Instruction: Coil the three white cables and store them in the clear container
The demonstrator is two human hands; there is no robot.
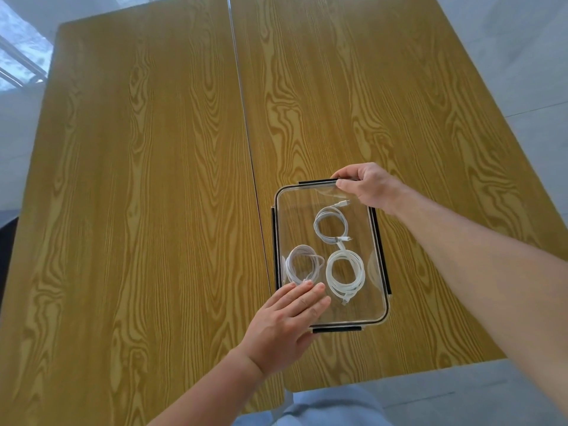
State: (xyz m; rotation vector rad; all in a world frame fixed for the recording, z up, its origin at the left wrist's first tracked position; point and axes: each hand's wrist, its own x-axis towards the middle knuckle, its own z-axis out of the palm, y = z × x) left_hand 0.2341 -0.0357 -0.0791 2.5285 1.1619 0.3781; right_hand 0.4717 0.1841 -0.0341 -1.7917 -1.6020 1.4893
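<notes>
Closing is the step in hand: all three coiled cables lie inside the container (381, 256), which sits toward the near edge of the right tabletop (399, 103) panel, just right of the centre seam. One coil (330, 224) lies at the far end; a second (304, 265) and a thicker third (345, 276) lie side by side at the near end, apart enough that none stacks high.

The clear lid (307, 207) covers the box. The left hand (289, 321) lies flat, fingers straight, pressing the lid's near-left corner, likely to steady the box. The right hand (365, 187) has a clenched grip on the far-right corner, thumb on top and fingers curled over the rim, probably seating the lid there.

Black latches (336, 329) on all four sides appear unfastened. Coiling and storing look complete; latching probably remains.
</notes>
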